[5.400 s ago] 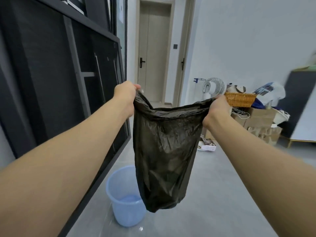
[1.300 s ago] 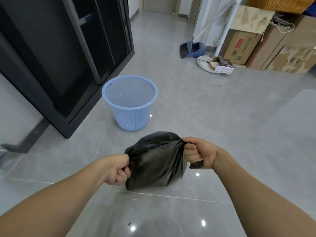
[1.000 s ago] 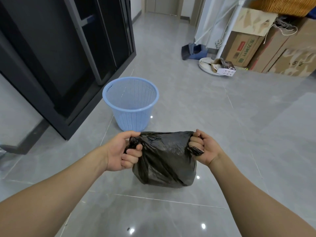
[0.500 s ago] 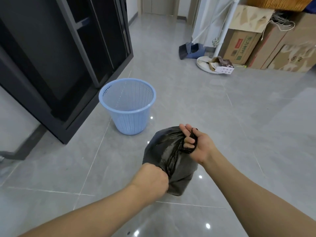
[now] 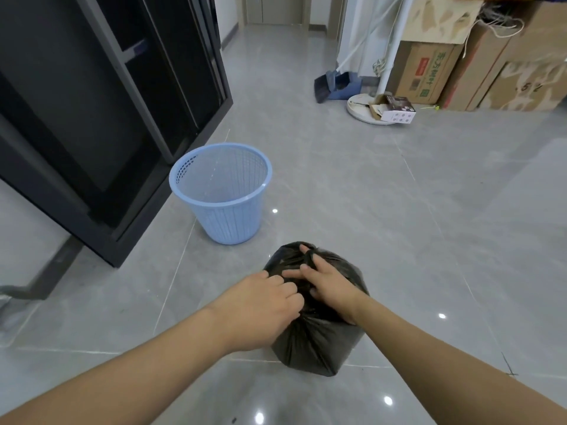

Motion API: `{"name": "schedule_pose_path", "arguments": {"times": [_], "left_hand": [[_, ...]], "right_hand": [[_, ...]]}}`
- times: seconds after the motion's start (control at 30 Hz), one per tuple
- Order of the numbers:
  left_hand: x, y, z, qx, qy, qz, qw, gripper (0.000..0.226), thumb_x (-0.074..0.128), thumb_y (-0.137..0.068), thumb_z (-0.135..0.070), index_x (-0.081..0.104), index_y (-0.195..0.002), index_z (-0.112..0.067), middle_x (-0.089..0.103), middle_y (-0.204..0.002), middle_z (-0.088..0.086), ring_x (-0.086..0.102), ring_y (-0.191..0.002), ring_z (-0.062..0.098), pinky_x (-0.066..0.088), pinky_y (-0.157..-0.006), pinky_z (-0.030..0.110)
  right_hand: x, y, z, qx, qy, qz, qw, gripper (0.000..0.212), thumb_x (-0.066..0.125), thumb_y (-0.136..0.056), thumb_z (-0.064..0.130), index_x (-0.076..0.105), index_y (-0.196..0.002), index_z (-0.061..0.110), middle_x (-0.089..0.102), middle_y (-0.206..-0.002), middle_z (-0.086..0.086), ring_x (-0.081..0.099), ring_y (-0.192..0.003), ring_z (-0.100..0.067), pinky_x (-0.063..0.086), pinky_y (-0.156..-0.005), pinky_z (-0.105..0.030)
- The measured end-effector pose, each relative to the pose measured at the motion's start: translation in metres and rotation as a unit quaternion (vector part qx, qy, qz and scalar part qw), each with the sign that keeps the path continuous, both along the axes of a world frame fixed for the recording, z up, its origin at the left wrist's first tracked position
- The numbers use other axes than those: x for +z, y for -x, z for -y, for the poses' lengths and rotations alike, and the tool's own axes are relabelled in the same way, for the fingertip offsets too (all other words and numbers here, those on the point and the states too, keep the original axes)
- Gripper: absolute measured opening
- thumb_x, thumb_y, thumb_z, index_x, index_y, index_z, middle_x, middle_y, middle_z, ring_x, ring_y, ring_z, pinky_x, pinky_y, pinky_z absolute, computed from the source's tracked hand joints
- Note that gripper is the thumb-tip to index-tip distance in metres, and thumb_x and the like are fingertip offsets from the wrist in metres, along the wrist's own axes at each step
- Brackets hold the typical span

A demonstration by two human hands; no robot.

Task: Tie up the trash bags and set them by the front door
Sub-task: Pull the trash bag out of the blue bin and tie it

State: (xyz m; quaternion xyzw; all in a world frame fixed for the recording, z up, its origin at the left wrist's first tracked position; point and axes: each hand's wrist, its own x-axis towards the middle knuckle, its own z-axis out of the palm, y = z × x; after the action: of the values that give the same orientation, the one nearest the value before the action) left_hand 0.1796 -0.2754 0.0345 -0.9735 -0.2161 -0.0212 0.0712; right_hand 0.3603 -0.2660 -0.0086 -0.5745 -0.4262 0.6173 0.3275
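A black trash bag (image 5: 316, 342) bulges just above the grey tiled floor in front of me. My left hand (image 5: 260, 305) is curled at the bag's top left and grips its gathered plastic. My right hand (image 5: 328, 283) lies over the top of the bag, its fingers hooked through the twisted neck. Both hands meet at the crossed ends of the bag. The bag's mouth is gathered shut under my fingers. A door shows at the far end of the hallway (image 5: 276, 10).
An empty light-blue mesh wastebasket (image 5: 221, 194) stands on the floor just beyond the bag. A black cabinet (image 5: 101, 102) lines the left side. Cardboard boxes (image 5: 426, 72), a fan base (image 5: 368, 110) and a blue dustpan (image 5: 337, 85) crowd the far right.
The bag went from hanging open and stretched between my hands to bunched low by the floor. Over the last second my hands crossed its ends and came together on top.
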Motion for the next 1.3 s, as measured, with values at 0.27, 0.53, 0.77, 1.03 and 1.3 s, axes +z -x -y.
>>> {"name": "schedule_pose_path", "arguments": {"times": [0.27,0.53,0.77,1.03,1.3], "left_hand": [[-0.012,0.026,-0.009,0.083,0.009,-0.006,0.997,0.029,0.042,-0.090,-0.038,0.055,-0.068,-0.025,0.056,-0.061,-0.007,0.053,-0.051,0.017,0.039,-0.051,0.030],[-0.023,0.034,-0.007,0.205,0.075,-0.020,0.976,0.026,0.032,-0.099,-0.030,0.056,-0.097,-0.020,0.061,-0.094,0.000,0.061,-0.087,0.024,0.034,-0.072,0.033],[-0.018,0.038,-0.023,0.235,0.156,0.028,0.959,0.020,0.033,-0.101,-0.032,0.048,-0.092,-0.022,0.053,-0.093,-0.005,0.052,-0.089,0.019,0.035,-0.079,0.029],[-0.015,0.045,-0.033,0.209,0.138,0.054,0.967,0.023,0.035,-0.100,-0.036,0.055,-0.104,-0.025,0.051,-0.100,-0.007,0.050,-0.096,0.016,0.035,-0.084,0.029],[-0.011,0.046,-0.036,0.196,0.131,0.102,0.966,0.022,0.038,-0.099,-0.033,0.056,-0.102,-0.023,0.051,-0.101,-0.007,0.047,-0.097,0.015,0.037,-0.086,0.029]], "right_hand": [[-0.013,-0.003,-0.001,0.097,-0.002,0.129,0.987,0.087,0.052,-0.095,0.006,-0.010,-0.152,0.025,0.068,-0.120,-0.001,0.060,-0.114,-0.011,0.045,-0.098,-0.023],[-0.012,-0.002,-0.005,0.131,0.030,0.206,0.969,0.043,0.054,-0.073,0.058,0.064,-0.107,0.033,0.067,-0.111,0.010,0.059,-0.106,-0.011,0.040,-0.105,-0.038],[-0.006,-0.004,-0.002,0.115,-0.023,0.175,0.978,0.070,0.074,-0.079,0.037,0.033,-0.137,0.032,0.065,-0.110,0.010,0.059,-0.103,-0.001,0.043,-0.095,-0.023],[-0.003,0.009,-0.004,0.140,-0.037,0.092,0.985,0.042,0.052,-0.090,-0.001,0.068,-0.119,0.024,0.070,-0.115,0.011,0.062,-0.111,-0.001,0.041,-0.106,-0.022],[0.004,0.013,-0.002,0.183,0.077,0.026,0.980,0.011,0.065,-0.086,0.033,0.074,-0.092,0.034,0.074,-0.103,0.005,0.067,-0.102,-0.016,0.046,-0.096,-0.029]]}}
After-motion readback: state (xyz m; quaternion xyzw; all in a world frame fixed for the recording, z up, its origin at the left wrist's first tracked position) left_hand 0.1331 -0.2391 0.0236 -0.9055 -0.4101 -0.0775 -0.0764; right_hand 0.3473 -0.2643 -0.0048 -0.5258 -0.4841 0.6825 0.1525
